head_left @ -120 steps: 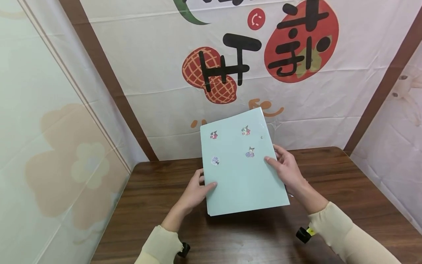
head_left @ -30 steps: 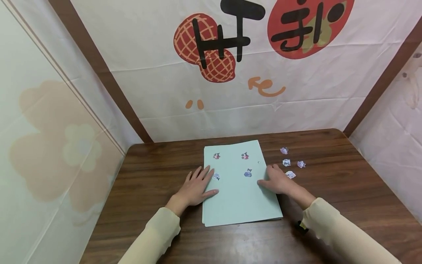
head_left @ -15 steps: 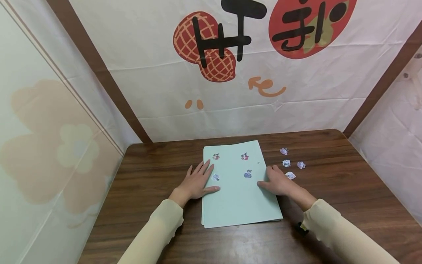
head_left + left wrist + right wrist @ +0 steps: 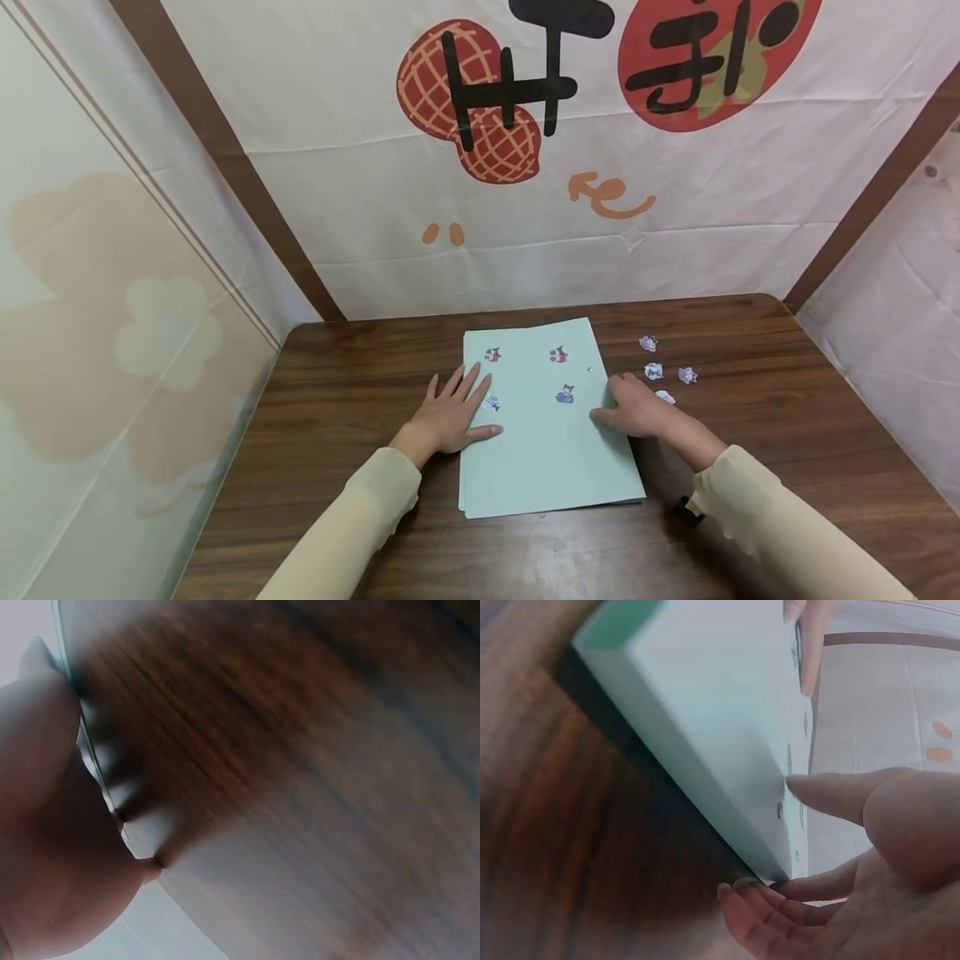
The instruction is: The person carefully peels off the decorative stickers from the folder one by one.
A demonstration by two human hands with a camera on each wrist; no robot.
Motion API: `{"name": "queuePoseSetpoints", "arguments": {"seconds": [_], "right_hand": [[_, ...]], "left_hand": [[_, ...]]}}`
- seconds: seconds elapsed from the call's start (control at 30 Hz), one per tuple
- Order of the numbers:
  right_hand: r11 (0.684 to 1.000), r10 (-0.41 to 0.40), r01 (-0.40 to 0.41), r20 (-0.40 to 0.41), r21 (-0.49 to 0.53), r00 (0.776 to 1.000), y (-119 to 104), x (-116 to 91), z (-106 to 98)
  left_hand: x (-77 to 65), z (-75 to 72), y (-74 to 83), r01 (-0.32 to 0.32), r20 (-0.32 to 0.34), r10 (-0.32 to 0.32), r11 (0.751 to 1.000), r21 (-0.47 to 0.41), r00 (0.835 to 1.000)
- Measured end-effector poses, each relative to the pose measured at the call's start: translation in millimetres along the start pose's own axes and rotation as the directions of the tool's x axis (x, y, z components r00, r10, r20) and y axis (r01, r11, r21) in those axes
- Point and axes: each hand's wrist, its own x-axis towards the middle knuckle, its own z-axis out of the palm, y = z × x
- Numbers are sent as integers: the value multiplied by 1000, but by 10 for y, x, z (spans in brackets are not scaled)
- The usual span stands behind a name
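— What changed with the hands?
— Left hand and right hand, fingers relaxed, now press the pale green folder flat at centre frame; seconds ago they held it up.
— And the stickers?
— Loose, right of it.

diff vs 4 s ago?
The folder, then held up off the table by both hands, now lies flat on it. The left hand rests flat on its left edge, the right hand on its right edge. Loose stickers now show on the table to the right. Since 1 s ago, hardly anything moved.
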Motion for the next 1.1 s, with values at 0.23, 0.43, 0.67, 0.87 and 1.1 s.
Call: {"name": "queuePoseSetpoints", "arguments": {"seconds": [0.23, 0.43, 0.67, 0.87, 1.1], "right_hand": [[998, -64, 64, -138, -6, 988, -13, 160, -173], [979, -200, 206, -216, 2, 956, -4, 503, -288], [960, -276, 278, -154, -10, 949, -8, 846, -262], [960, -275, 278, -110, 15, 955, -45, 984, -219], [966, -254, 258, -93, 33, 963, -95, 1044, -177]], "left_hand": [[66, 53, -4, -10, 18, 9, 999, 45, 1000], [100, 39, 26, 7, 55, -11, 998, 66, 998], [42, -25, 85, 20, 82, -27, 996, 86, 996], [8, -62, 88, 15, 79, -21, 997, 77, 997], [-24, -58, 47, 23, 89, -29, 997, 74, 996]]}}
